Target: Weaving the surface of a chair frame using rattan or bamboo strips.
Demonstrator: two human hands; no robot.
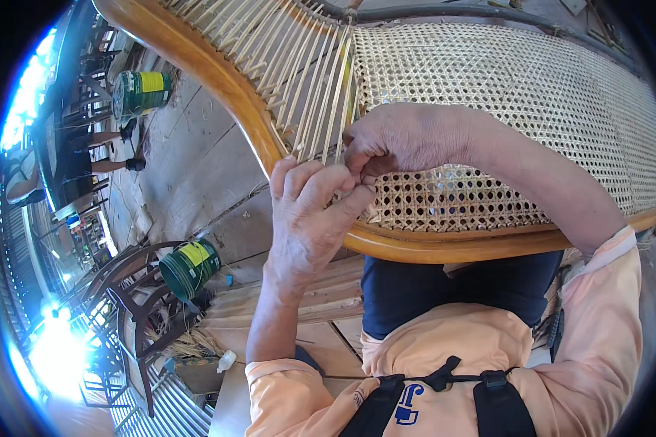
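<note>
A curved wooden frame (pixel 204 73) lies across my lap, its right part filled with woven cane webbing (pixel 488 80). On the left, loose cane strands (pixel 310 80) run side by side without cross weaving. My left hand (pixel 310 207) is at the frame's near edge where the strands meet the webbing, its fingers curled and pinching. My right hand (pixel 390 142) bends in from the right over the webbing, fingertips pressed together and touching the left hand's. Whatever sits between the fingertips is too small and covered to make out.
Two green buckets with yellow labels, one farther off (pixel 140 95) and one nearer (pixel 189 269), stand to the left. Beside the nearer one is a dark wooden chair (pixel 127 306). Another person's legs (pixel 109 153) show at far left. Planks (pixel 299 298) lie below the frame.
</note>
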